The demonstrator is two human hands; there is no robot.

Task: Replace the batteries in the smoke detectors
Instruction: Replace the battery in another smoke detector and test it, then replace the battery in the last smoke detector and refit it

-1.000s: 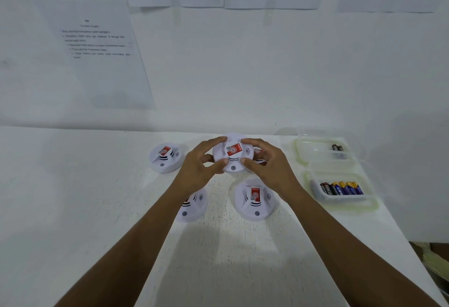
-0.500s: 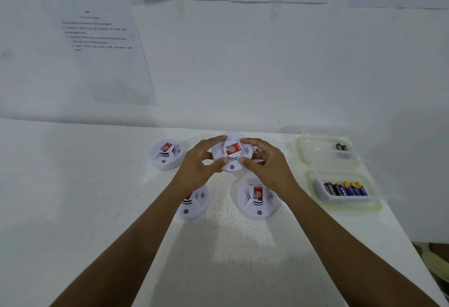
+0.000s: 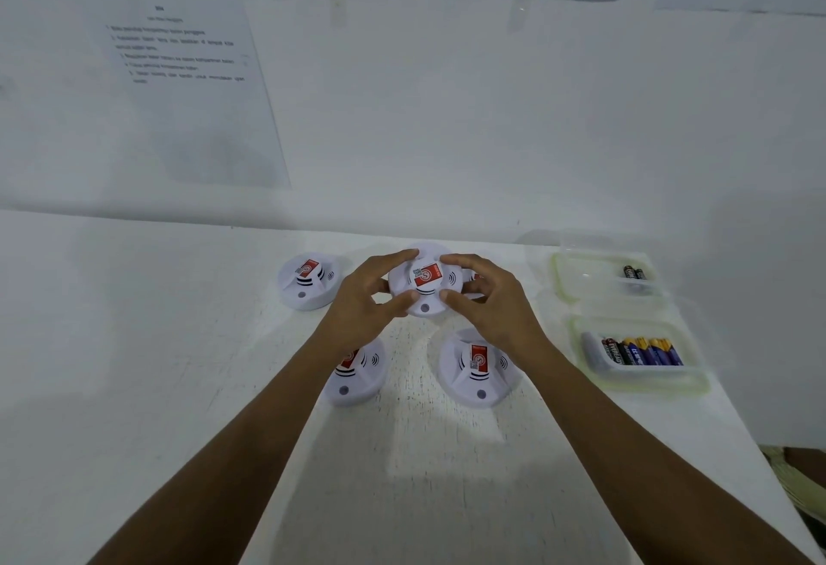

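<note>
White table (image 3: 134, 341) against paper-hung white wall (image 3: 447, 117)

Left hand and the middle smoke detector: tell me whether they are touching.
Touching. In the head view the left hand curls thumb and fingers onto the rim of the middle smoke detector.

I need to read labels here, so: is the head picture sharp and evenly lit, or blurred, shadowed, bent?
Head view: wide-angle bending tilts the printed sheet; its text is too blurred to read; the gripped smoke detector is fairly sharp; brand print on the batteries is partly legible; soft shadows cross the near part of the table.
</note>
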